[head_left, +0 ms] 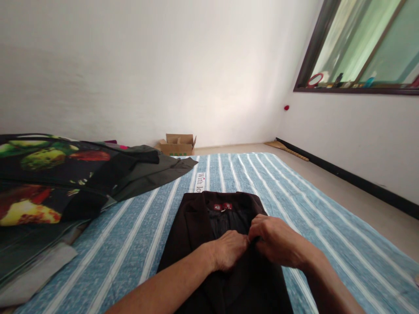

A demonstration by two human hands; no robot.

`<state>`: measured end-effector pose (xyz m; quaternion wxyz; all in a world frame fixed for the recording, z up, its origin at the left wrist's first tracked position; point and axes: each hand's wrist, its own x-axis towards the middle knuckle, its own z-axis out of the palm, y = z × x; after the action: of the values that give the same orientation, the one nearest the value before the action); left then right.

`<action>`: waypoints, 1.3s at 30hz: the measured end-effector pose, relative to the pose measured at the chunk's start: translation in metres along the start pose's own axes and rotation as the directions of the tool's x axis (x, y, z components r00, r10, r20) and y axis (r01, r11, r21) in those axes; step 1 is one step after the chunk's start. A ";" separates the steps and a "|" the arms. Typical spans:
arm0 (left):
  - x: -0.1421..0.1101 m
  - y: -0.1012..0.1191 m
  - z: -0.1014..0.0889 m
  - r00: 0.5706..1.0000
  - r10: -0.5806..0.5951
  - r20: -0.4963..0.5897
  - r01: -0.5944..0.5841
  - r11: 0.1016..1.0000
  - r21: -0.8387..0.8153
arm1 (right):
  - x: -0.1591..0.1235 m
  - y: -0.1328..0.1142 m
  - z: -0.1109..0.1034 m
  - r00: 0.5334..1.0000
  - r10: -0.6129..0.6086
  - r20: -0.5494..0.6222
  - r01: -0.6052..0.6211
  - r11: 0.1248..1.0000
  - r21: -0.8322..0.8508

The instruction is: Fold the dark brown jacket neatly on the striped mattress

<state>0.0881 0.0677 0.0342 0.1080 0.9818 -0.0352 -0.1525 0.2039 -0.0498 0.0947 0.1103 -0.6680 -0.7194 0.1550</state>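
- We have the dark jacket [198,237] lying on the blue-and-white striped bed [301,205], close in front of us and near the middle of our view.
- Its collar points away from us, toward the white wall [147,74]; its long axis runs from us toward that wall, roughly along the white stripes, and its lower part leaves the view at the bottom.
- Inside the neck we see a red label [223,206] on the dark lining.
- Our left hand [231,250] is closed, its fingertips pinching the jacket's front just below the neck opening.
- Our right hand [275,240] is closed too, gripping the lapel on the right side, and its fingers meet those of our left.
- To our left, apart from the jacket, we have a heap of clothes, with a fruit-patterned black garment [49,174] on top.
- Past the far end of the bed stands an open cardboard box [178,145], near the wall.
- A dark-framed window [369,48] is up on our right.
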 end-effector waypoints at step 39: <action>0.020 -0.020 0.017 0.934 -0.338 -0.115 -0.228 -0.316 -0.921 | 0.019 0.013 0.060 0.942 -0.110 -0.316 0.111 0.994 -0.015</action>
<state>0.1023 0.0817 0.0078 0.8537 0.4890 0.1711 0.0527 0.1927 -0.0349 0.0333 0.2337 -0.6426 -0.7286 0.0404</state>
